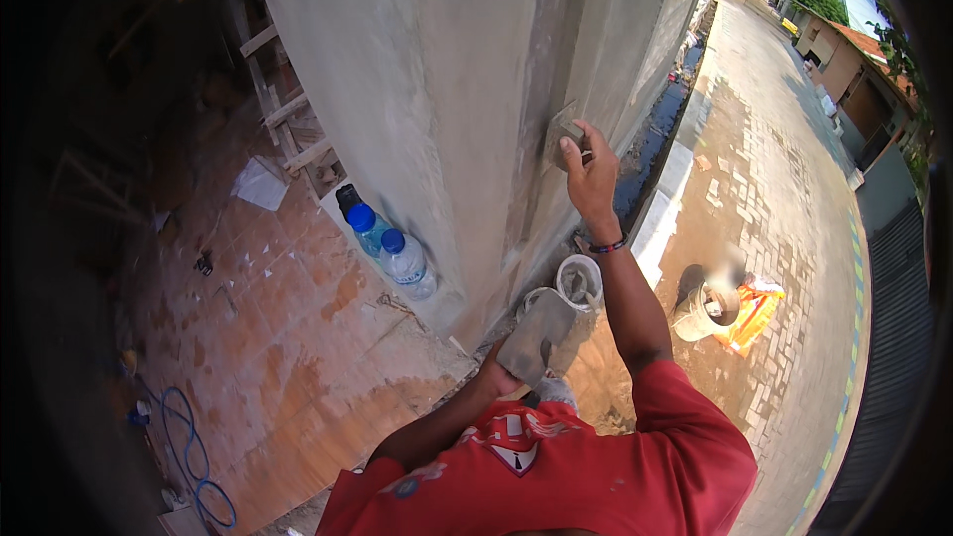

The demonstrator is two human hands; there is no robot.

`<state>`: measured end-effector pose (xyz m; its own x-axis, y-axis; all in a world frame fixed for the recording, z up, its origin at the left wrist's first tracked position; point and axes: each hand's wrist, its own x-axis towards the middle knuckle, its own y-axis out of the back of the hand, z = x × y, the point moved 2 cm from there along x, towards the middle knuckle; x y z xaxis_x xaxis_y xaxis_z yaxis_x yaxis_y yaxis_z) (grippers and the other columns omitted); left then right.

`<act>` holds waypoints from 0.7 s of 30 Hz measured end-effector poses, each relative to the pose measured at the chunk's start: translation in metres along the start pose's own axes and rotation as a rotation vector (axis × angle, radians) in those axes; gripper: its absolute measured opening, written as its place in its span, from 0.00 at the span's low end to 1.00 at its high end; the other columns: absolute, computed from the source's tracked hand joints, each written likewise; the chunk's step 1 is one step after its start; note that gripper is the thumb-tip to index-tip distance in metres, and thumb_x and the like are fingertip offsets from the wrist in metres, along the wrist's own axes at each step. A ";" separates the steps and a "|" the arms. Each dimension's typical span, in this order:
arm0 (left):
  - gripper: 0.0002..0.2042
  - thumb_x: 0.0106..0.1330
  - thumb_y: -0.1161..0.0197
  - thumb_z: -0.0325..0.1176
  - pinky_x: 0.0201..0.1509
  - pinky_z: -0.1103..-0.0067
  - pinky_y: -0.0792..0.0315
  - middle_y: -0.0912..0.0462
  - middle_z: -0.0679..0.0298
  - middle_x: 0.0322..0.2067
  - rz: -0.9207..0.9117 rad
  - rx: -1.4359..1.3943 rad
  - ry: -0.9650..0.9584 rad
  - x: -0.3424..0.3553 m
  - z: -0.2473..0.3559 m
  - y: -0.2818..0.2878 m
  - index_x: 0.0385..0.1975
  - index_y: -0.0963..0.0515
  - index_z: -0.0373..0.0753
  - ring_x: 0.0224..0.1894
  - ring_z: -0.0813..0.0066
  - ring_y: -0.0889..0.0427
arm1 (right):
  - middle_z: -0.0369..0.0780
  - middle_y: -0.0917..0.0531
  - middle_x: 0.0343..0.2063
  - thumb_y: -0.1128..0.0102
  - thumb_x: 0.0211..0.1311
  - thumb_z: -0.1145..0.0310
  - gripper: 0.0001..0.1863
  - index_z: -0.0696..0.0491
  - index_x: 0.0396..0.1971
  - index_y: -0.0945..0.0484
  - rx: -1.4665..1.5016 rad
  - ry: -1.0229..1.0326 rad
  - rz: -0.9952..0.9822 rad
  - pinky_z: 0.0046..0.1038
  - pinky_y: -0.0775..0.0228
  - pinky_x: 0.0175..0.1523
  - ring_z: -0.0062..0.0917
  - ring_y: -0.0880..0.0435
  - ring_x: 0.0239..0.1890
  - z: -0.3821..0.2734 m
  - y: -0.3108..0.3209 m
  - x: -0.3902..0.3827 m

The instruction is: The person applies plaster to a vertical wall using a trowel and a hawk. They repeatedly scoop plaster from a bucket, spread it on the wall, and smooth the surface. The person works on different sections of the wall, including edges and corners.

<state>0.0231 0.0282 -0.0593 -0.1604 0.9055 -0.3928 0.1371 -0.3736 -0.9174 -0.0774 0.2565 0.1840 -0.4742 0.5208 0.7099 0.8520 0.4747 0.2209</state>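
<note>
My right hand [593, 177] is raised to the grey plastered wall [476, 69]. Thumb and fingers pinch a small flat grey rectangular piece [558, 143], which lies against the plaster beside a vertical groove; its exact kind is unclear. Lower down, near my waist, my left hand [495, 375] grips the edge of a flat grey board [537, 339] smeared with what looks like mortar. The board partly covers a bucket behind it, and a white bucket [579, 282] stands just past it at the foot of the wall.
Two blue-capped plastic bottles [405, 264] stand by the wall's left side. Wooden ladder-like framing [288, 109] leans beyond them. A blue hose [189, 447] lies on the tiled floor. To the right are a water-filled ditch [655, 144], a bucket [701, 314] and an orange sack [752, 316] on paving.
</note>
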 end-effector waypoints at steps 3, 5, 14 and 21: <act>0.18 0.67 0.51 0.42 0.51 0.68 0.26 0.22 0.57 0.46 -0.111 0.035 -0.020 -0.002 -0.003 -0.009 0.51 0.28 0.38 0.47 0.64 0.21 | 0.49 0.19 0.31 0.43 0.60 0.69 0.17 0.62 0.47 0.26 -0.130 -0.047 0.038 0.29 0.30 0.44 0.36 0.20 0.35 0.098 -0.017 -0.065; 0.18 0.67 0.51 0.42 0.51 0.68 0.26 0.22 0.57 0.46 -0.061 -0.021 0.023 -0.007 -0.004 -0.004 0.51 0.28 0.38 0.47 0.64 0.21 | 0.47 0.20 0.28 0.42 0.60 0.67 0.18 0.62 0.47 0.26 -0.166 -0.112 0.031 0.25 0.31 0.38 0.27 0.22 0.31 0.144 -0.004 -0.085; 0.18 0.67 0.51 0.42 0.51 0.69 0.26 0.22 0.58 0.46 -0.108 -0.057 -0.023 -0.013 0.000 0.028 0.51 0.29 0.38 0.47 0.64 0.21 | 0.45 0.19 0.27 0.38 0.57 0.69 0.17 0.63 0.44 0.25 0.134 -0.048 0.001 0.26 0.30 0.38 0.27 0.20 0.30 0.031 0.007 -0.017; 0.17 0.65 0.50 0.41 0.49 0.68 0.26 0.20 0.59 0.43 -0.067 0.099 -0.036 -0.024 0.000 -0.002 0.47 0.26 0.39 0.44 0.63 0.20 | 0.46 0.19 0.29 0.39 0.56 0.68 0.16 0.60 0.43 0.24 -0.036 -0.403 0.021 0.31 0.29 0.40 0.38 0.19 0.31 0.180 -0.006 -0.091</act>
<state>0.0265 0.0078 -0.0480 -0.2016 0.9220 -0.3305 0.0276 -0.3320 -0.9429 -0.0792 0.3336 -0.0023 -0.4995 0.7701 0.3967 0.8663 0.4398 0.2371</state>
